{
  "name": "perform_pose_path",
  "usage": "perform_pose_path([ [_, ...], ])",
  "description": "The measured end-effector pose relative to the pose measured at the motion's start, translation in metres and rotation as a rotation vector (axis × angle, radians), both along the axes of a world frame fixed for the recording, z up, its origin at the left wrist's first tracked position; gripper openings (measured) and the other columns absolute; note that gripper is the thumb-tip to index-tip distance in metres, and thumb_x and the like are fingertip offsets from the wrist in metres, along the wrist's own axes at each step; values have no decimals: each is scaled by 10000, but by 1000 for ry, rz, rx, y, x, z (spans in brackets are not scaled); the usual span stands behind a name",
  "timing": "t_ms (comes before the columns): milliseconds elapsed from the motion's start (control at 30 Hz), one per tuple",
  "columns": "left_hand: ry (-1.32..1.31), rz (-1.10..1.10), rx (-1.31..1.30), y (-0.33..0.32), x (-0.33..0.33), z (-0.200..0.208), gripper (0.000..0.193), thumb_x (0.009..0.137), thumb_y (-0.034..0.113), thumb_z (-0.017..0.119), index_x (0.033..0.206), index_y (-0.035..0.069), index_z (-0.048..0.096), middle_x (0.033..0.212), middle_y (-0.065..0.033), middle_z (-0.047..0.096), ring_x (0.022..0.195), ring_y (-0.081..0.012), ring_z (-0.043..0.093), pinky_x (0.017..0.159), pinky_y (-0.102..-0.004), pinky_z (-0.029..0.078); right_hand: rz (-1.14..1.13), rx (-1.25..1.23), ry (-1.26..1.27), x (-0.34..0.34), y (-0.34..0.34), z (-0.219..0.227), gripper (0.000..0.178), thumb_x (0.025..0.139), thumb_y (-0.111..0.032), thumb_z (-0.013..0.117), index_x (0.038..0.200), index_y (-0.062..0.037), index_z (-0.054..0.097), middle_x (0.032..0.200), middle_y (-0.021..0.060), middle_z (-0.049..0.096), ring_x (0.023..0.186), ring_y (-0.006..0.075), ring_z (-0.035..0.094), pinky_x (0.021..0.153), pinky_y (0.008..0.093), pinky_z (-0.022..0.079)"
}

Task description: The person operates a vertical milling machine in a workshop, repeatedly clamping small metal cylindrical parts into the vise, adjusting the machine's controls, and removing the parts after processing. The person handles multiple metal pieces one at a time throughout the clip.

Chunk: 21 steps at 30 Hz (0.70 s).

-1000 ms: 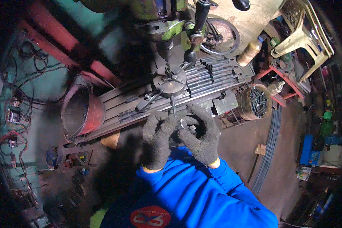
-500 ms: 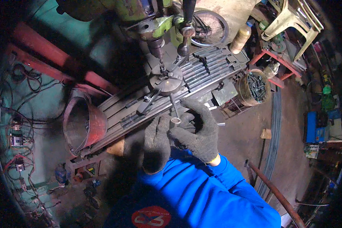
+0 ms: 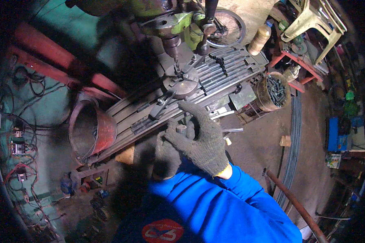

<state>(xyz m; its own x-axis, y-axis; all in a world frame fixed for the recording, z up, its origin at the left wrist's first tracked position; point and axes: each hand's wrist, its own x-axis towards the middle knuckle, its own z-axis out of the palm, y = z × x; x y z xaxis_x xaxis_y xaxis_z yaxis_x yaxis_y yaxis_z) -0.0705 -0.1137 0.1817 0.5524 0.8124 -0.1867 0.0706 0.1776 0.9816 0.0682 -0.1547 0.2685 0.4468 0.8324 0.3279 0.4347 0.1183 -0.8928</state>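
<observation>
My right hand point(image 3: 202, 141), in a dark knitted glove, curves around a round-ended metal piece point(image 3: 181, 129), index finger reaching toward the drill press table point(image 3: 150, 107). The piece's lower part is hidden by the gloves. Close against it on the left is my gloved left hand point(image 3: 166, 158), its fingers curled and partly covered by the right thumb; what it grips does not show. Just beyond the hands a round chuck point(image 3: 181, 88) sits on the slotted table, with a clamp bar point(image 3: 162, 105) beside it. A drill bit point(image 3: 177, 67) points down over the chuck.
A red bucket point(image 3: 105, 135) stands at the table's left end. Metal rods point(image 3: 223, 75) lie across its right part. A bin of metal parts point(image 3: 267, 101) and a bottle point(image 3: 259, 39) are to the right. A rusty pipe point(image 3: 294, 204) slants at lower right.
My right hand has moved left and slightly nearer, over part of the left hand. The rod that ran from the chuck toward my hands no longer shows there. The view has shifted slightly.
</observation>
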Motion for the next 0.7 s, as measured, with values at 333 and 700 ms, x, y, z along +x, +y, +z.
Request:
perform_pose_path([
  [333, 391, 85, 175, 34, -58, -52, 315, 971, 319, 590, 1115, 42, 628, 958, -142, 661, 809, -253, 625, 693, -351, 492, 303, -383, 103, 68, -54, -59, 424, 905, -225, 710, 1261, -18, 610, 963, 116, 683, 816, 176, 653, 735, 334, 526],
  [700, 1136, 229, 707, 159, -98, -91, 402, 808, 305, 699, 1180, 153, 712, 1102, -162, 697, 1070, -382, 637, 910, -488, 518, 84, -351, 103, 91, -77, -128, 261, 958, -159, 632, 1183, -27, 648, 1066, 111, 684, 921, 162, 616, 799, 310, 509],
])
